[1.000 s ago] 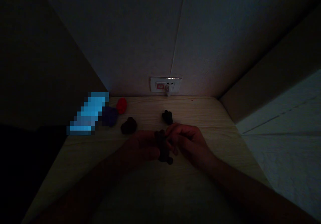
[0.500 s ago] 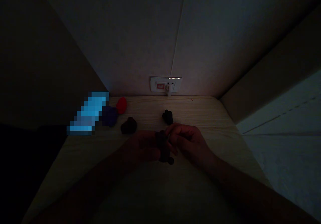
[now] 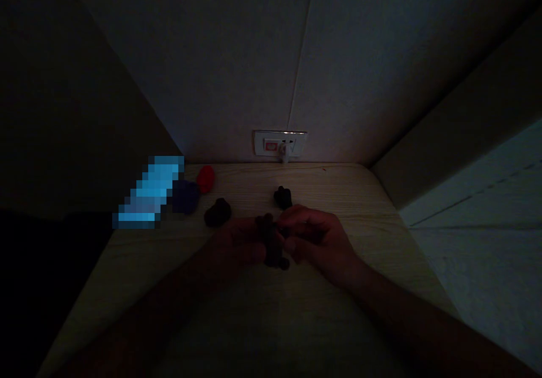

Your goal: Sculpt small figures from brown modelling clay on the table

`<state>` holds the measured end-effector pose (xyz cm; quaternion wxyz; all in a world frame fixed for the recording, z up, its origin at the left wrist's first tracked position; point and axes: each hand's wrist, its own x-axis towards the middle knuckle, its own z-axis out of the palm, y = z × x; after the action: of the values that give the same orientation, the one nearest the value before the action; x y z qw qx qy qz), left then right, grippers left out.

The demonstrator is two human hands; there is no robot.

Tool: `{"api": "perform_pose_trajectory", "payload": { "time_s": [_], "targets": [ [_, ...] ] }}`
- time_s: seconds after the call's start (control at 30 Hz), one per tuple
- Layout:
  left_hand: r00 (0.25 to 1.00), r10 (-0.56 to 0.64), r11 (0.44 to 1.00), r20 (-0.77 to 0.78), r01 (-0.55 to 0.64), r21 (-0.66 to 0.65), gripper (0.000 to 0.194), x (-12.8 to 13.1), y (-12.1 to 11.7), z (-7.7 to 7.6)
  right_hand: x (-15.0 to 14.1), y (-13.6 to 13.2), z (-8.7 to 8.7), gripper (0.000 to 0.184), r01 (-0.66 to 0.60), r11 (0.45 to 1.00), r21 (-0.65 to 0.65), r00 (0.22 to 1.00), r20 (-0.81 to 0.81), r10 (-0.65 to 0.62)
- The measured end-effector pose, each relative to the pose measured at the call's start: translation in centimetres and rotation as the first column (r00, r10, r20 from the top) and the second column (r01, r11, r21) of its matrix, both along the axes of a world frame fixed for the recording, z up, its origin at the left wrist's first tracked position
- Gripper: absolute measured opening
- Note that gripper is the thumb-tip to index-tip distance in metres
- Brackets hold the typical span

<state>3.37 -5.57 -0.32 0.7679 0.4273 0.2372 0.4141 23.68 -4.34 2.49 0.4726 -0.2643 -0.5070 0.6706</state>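
A small dark figure (image 3: 272, 248), apparently of modelling clay, has a rounded head with ear-like knobs and a round knob at its lower end. My left hand (image 3: 243, 245) holds it from the left, the thumb in front and the fingers behind. At its right side, my right hand (image 3: 319, 242) has its fingers pinched together against the figure's upper part. Something small and dark shows between those fingers, too dim to name. A black lump (image 3: 283, 197) lies just beyond my right hand, and a dark brown lump (image 3: 218, 213) beyond my left.
A blue-purple lump (image 3: 186, 197) and a red lump (image 3: 205, 179) lie at the back left of the wooden tabletop (image 3: 364, 197). Beside them is a bright pixelated rectangle (image 3: 152, 189). A wall socket (image 3: 280, 143) with a plug sits behind the table. The light is very dim.
The figure has shifted slightly up and left and leans more to the left. My right hand's fingers have moved in closer along its side. The lumps have not moved.
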Motion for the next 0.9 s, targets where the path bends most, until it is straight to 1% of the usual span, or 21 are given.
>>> {"api": "perform_pose_trajectory", "payload": {
  "time_s": [0.07,0.17,0.23,0.33,0.43,0.53,0.67,0.77,0.9],
  "targets": [
    [1.0,0.001,1.0,0.025,-0.001,0.0,0.025,0.1,0.0,0.4,0.0,0.0,0.1,0.019,-0.005,0.999,-0.033,1.0,0.004,0.005],
    [0.999,0.021,1.0,0.032,-0.021,-0.002,0.028,0.4,0.2,0.8,0.0,0.1,0.1,0.018,0.033,0.995,-0.089,0.999,0.027,-0.031],
    [0.996,0.085,0.996,0.035,-0.085,0.008,0.027,0.5,0.3,1.1,0.0,0.3,-0.1,0.017,0.069,0.993,-0.099,0.998,0.019,-0.067],
    [0.981,0.194,0.981,0.03,-0.193,-0.035,0.021,0.5,0.7,1.6,0.1,0.5,-0.6,0.019,0.097,0.991,-0.097,0.995,0.016,-0.096],
    [0.966,0.254,0.965,0.043,-0.25,-0.079,0.019,0.4,0.9,2.0,0.0,0.6,-0.8,0.023,0.102,0.988,-0.112,0.995,0.02,-0.1],
    [0.949,0.311,0.946,0.054,-0.304,-0.111,0.022,0.4,1.0,2.2,-0.1,0.5,-0.6,0.028,0.137,0.984,-0.118,0.99,0.044,-0.132],
    [0.907,0.417,0.901,0.054,-0.406,-0.152,0.023,0.5,1.0,2.4,-0.3,0.4,-0.4,0.019,0.168,0.981,-0.098,0.985,0.066,-0.162],
    [0.89,0.451,0.884,0.059,-0.437,-0.167,0.023,0.6,1.0,2.6,-0.2,0.4,-0.4,0.02,0.142,0.983,-0.118,0.989,0.058,-0.136],
    [0.889,0.454,0.882,0.055,-0.44,-0.166,0.021,0.6,1.0,2.8,-0.1,0.5,-0.7,0.018,0.121,0.983,-0.137,0.992,0.039,-0.116]
  ]
}}
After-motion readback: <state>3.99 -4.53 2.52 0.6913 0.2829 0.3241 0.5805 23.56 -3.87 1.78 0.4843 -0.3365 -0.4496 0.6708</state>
